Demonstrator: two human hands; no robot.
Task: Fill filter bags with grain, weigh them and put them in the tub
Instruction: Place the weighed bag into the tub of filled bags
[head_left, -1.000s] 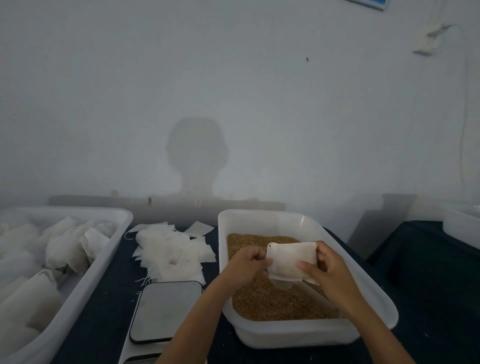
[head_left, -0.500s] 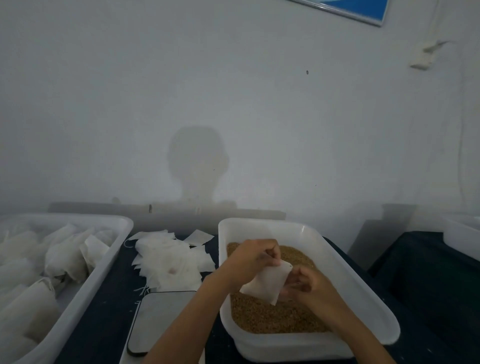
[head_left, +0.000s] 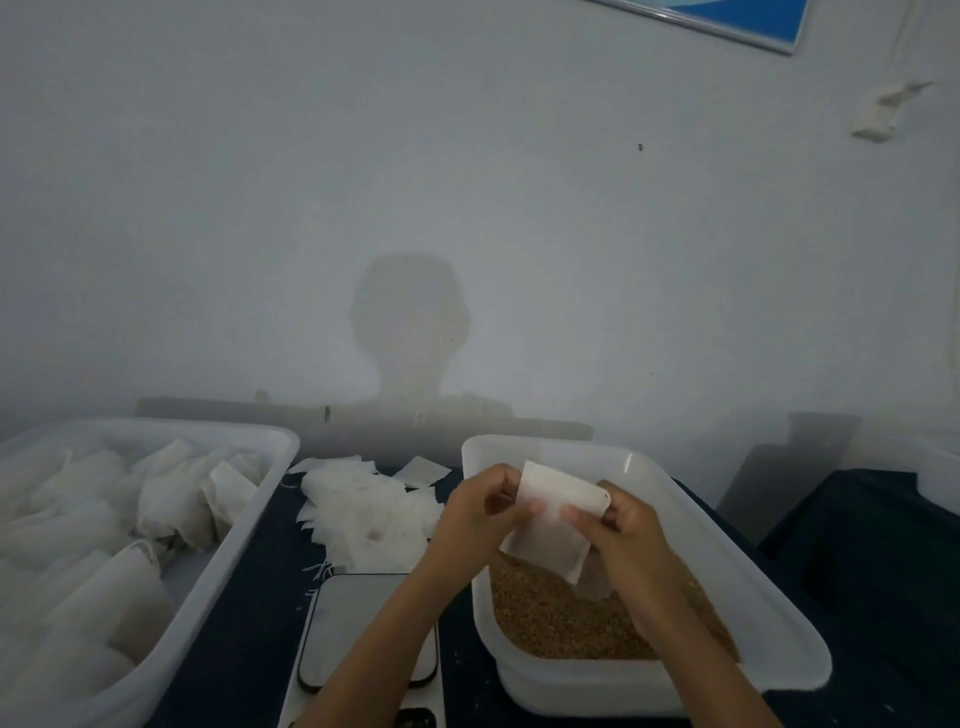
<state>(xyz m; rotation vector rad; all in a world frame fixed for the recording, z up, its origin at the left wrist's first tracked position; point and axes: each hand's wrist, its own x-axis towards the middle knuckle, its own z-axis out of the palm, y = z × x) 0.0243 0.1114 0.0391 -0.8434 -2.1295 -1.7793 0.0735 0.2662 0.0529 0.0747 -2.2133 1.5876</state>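
Note:
An empty white filter bag (head_left: 553, 525) hangs flat over the white grain tub (head_left: 769, 613), which holds brown grain (head_left: 561, 618). My left hand (head_left: 480, 512) pinches the bag's upper left edge, and my right hand (head_left: 623, 540) pinches its right edge. Under my left forearm a scale (head_left: 353, 629) with a pale glossy platform sits on the dark table. At the left, a large white tub (head_left: 249, 530) contains several filled bags (head_left: 171, 504).
A loose heap of empty filter bags (head_left: 363, 504) lies on the dark table between the two tubs, behind the scale. A third white container (head_left: 940, 478) shows at the right edge. The wall stands close behind everything.
Both hands lifted the bag up from the grain and spread it flat again, tilted, after it was folded low between them half a second ago.

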